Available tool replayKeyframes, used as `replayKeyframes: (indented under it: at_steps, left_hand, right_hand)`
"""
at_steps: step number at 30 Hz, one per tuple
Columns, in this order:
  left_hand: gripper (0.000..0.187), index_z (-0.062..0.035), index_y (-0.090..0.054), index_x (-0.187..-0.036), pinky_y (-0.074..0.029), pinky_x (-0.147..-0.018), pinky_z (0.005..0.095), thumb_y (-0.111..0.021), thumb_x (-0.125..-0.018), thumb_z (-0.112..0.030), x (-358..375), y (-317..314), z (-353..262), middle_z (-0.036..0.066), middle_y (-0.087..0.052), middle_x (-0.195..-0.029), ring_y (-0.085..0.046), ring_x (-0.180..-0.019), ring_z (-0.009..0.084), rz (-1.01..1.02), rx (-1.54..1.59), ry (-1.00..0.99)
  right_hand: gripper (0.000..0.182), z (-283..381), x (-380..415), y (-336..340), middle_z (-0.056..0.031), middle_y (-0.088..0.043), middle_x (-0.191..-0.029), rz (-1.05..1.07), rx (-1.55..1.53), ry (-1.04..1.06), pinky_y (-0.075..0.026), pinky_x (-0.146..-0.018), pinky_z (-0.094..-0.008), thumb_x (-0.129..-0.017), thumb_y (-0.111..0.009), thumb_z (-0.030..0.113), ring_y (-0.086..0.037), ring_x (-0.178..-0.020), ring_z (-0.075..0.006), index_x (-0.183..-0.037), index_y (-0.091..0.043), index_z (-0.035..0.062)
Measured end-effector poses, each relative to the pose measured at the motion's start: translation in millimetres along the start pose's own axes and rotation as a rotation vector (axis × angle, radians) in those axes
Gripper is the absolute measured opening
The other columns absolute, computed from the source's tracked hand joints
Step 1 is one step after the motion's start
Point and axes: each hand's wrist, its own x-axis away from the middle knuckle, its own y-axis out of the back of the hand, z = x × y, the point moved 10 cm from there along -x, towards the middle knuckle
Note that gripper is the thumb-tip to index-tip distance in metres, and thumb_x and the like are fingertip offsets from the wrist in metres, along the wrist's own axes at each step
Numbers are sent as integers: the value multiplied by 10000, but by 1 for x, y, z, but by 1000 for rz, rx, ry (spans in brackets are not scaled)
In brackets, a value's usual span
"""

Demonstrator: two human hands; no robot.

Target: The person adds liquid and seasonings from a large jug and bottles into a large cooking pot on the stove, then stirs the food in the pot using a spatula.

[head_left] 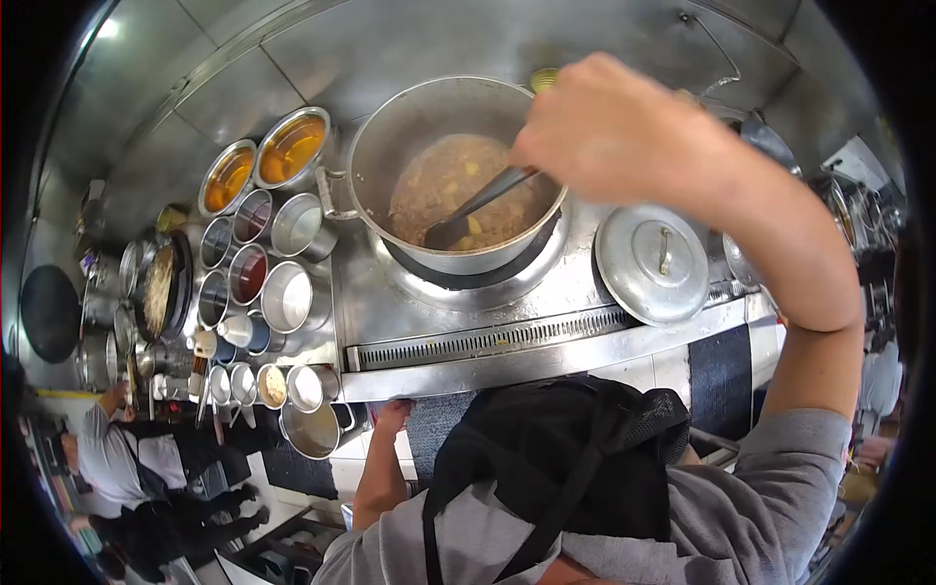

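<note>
A large metal pot [363,185] stands on the stove and holds a brown stew with yellow chunks [458,180]. Above its right rim, my right hand [585,127] is closed around the handle of a black spoon [492,192], whose head is dipped in the stew near the pot's lower left side. My left hand [394,416] hangs low beside the front edge of the counter, away from the pot. Its fingers look curled, and what they hold, if anything, is too small to make out. A round metal lid [634,258] lies to the right of the pot.
Left of the pot stand several metal containers [290,295] and two bowls of orange liquid [292,146]. A slotted grate [487,337] runs along the stove's front. A pan [161,288] sits farther left. Other people [136,458] stand at the lower left.
</note>
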Motion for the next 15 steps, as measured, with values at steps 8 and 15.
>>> replayKeyframes:
  at_steps: [8,15]
  left_hand:
    - [249,-216,-720,-1097,-512,-632,348,-598,-885,-258,75,-69,32,-20,-643,-888,-573,-759,134,-67,65,250]
    - [227,-220,-720,-1088,-520,-605,315,-600,-895,-219,130,-194,11,-28,-647,-985,-579,-776,120,-120,138,276]
  right_hand:
    - [99,-24,51,-18,-79,-691,-694,-38,148,113,-513,-597,-377,-720,-629,87,-675,-668,-259,-710,-718,130]
    - [320,-163,214,5,-102,-677,-808,-295,-233,15,-493,-663,-380,-681,-633,-27,-657,-758,-287,-969,-716,86]
